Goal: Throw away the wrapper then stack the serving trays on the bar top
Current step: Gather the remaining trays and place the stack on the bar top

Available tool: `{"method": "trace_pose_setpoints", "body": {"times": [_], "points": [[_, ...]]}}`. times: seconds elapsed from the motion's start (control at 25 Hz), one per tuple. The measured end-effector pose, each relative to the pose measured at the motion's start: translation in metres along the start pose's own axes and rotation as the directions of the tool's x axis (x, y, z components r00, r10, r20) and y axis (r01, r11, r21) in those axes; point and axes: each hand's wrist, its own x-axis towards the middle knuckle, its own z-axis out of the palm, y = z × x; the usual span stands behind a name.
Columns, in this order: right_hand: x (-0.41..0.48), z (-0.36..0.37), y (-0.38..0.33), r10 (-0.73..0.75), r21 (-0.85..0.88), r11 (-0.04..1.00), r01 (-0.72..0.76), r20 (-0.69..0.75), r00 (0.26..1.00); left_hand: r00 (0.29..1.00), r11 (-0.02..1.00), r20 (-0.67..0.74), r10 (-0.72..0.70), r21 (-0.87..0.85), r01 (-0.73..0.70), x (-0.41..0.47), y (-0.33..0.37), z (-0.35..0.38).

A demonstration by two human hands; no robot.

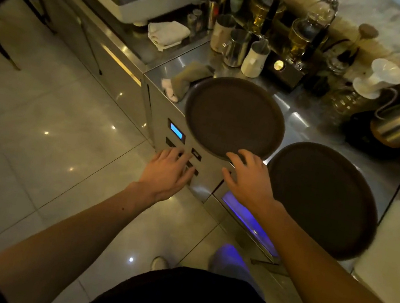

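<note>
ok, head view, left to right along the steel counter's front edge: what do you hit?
Left hand → blue display panel → left round tray → right hand, fingers on that tray's near rim → right round tray.

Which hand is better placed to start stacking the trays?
The right hand: its fingers already rest on the near rim of the far tray. The left hand hovers beside it, off the rim.
</note>
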Motion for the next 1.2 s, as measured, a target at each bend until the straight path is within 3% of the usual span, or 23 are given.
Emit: {"method": "trace_pose_setpoints", "body": {"times": [0.24, 0.64, 0.88, 1.04, 1.2], "points": [[0.043, 0.007, 0.012, 0.014, -0.040, 0.999, -0.011, 0.069, 0.998, 0.999, 0.999, 0.051, -0.020, -0.038, 0.022, 0.043, -0.015, 0.017], [0.182, 0.013, 0.110, 0.056, 0.012, 0.998, -0.059, 0.176, 0.983, 0.977, 0.985, 0.122, -0.174, 0.016, 0.173, 0.157, -0.024, 0.018], [0.230, 0.019, 0.166, 0.209, -0.023, 0.977, -0.210, 0.224, 0.952, 0.918, 0.935, 0.191, -0.347, -0.010, 0.356, 0.198, -0.024, 0.024], [0.233, 0.028, 0.187, 0.303, 0.068, 0.945, -0.321, 0.195, 0.933, 0.831, 0.819, 0.237, -0.503, -0.174, 0.546, 0.212, -0.027, 0.024], [0.238, 0.032, 0.195, 0.483, 0.200, 0.830, -0.521, 0.209, 0.850, 0.827, 0.770, 0.256, -0.500, -0.306, 0.560, 0.219, -0.031, 0.022]]}}
